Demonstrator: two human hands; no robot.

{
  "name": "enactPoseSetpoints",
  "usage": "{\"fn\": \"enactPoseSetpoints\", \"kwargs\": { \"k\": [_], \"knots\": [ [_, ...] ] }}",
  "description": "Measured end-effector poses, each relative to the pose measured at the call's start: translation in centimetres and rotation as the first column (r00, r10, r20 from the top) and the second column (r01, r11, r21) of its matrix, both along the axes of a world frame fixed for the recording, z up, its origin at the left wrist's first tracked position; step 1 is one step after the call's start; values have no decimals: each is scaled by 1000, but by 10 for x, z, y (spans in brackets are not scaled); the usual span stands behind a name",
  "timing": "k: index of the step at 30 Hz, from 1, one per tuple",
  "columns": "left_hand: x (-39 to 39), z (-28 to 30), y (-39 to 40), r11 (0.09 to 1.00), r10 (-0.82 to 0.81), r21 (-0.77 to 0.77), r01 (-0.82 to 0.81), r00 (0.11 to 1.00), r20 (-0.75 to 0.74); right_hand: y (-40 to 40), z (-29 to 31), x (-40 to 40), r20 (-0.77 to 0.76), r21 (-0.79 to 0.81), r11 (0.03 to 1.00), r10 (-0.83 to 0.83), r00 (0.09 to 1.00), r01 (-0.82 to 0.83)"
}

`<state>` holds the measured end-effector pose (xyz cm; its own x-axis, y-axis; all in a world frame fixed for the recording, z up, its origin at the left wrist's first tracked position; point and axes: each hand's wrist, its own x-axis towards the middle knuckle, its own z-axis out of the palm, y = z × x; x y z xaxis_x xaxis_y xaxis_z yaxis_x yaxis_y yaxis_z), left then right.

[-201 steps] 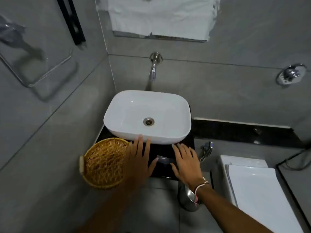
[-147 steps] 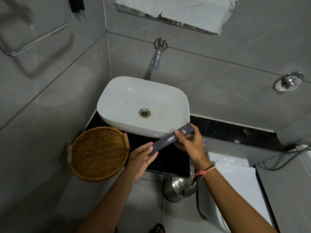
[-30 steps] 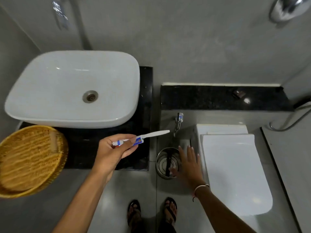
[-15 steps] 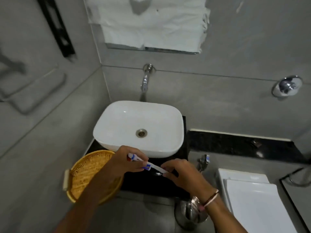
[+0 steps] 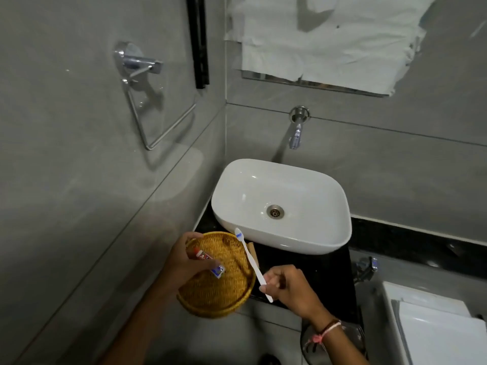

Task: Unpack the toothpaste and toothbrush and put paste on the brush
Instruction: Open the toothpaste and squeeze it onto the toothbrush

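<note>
Half a second back both hands were on the toothbrush [image 5: 249,259]; now the right hand [image 5: 290,288] has it alone, fingers pinching the handle's bottom end, bristles pointing up-left toward the sink [image 5: 282,206]. The left hand [image 5: 188,262] pinches the small toothpaste tube [image 5: 209,262] over the basket [image 5: 218,293], lying slantwise.

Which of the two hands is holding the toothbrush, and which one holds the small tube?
The right hand holds the white toothbrush, bristles toward the sink. The left hand holds the toothpaste tube over the basket.

Basket [image 5: 210,299] left of and before the sink [image 5: 311,238], both on the counter [image 5: 316,262].
</note>
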<state>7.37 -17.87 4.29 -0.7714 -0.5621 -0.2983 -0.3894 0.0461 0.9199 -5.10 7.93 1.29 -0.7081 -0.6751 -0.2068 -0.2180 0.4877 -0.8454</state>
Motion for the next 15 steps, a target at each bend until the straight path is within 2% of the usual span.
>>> {"fn": "enactPoseSetpoints", "kwargs": {
  "k": [8, 15],
  "knots": [
    [19, -27, -4, 975, 200, 96, -202, 979, 33, -61, -19, 16, 159, -100, 990, -86, 984, 103],
    [0, -43, 3, 896, 366, 246, -370, 928, 62, -100, -36, 16, 281, -30, 980, -178, 943, 195]
  ]
}}
